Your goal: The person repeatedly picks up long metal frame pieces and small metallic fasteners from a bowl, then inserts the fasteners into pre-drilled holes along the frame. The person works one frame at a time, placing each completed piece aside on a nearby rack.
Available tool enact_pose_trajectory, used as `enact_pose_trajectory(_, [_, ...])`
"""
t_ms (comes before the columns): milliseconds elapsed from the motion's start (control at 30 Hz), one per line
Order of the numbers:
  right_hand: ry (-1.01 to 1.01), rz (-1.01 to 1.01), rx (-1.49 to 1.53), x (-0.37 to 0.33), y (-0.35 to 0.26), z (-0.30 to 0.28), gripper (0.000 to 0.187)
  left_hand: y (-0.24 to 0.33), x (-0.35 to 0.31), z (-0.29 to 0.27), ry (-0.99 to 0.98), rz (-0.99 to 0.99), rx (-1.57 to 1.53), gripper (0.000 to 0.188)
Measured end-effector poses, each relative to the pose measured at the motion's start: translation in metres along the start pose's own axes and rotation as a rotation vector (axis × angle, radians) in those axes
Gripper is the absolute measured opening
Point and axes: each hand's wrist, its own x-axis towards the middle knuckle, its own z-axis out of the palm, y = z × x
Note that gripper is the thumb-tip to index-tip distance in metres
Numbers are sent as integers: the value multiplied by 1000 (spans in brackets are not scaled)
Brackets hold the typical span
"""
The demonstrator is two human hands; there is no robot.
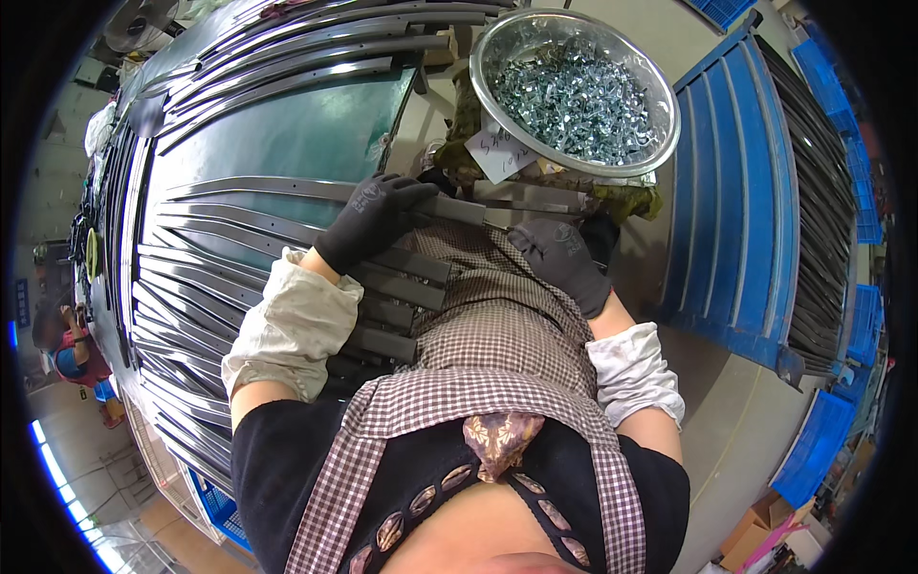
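Note:
My left hand point(375, 218), in a black glove, is wrapped around a long dark trim strip point(457, 209) near its end. That end points right, toward my right hand point(562, 256), also black-gloved. The right fingers are curled together just beside the strip's tip; a thin sliver shows there, too small to name. Below my left hand, several similar strips point(406, 287) lie side by side, their ends reaching over my lap. Beyond the hands stands a round metal basin point(481, 72) holding a heap of small shiny metal clips point(574, 105).
More strips point(287, 48) lie across the green tabletop point(306, 124) on the left. A handwritten paper point(499, 158) hangs below the basin. At right, a blue metal cart point(732, 191) holds stacked dark strips point(813, 191). Another person point(81, 356) is at far left.

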Motion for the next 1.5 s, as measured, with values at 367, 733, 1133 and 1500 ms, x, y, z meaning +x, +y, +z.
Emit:
enact_pose_trajectory(367, [5,-196,-234,26,-31,6,15,-14,-11,1,-53,14,0,45])
enact_pose_trajectory(733, [-136,-175,-113,4,-14,-10,23,-14,-7,11,-89,167,8,37])
enact_pose_trajectory(1133, [-39,-46,-126,-15,9,-37,25,1,-4,0,-141,21,5,37])
enact_pose_trajectory(1500, [115,110,-280,20,66,-68,30,20,-22,-23,-202,56,-44,42])
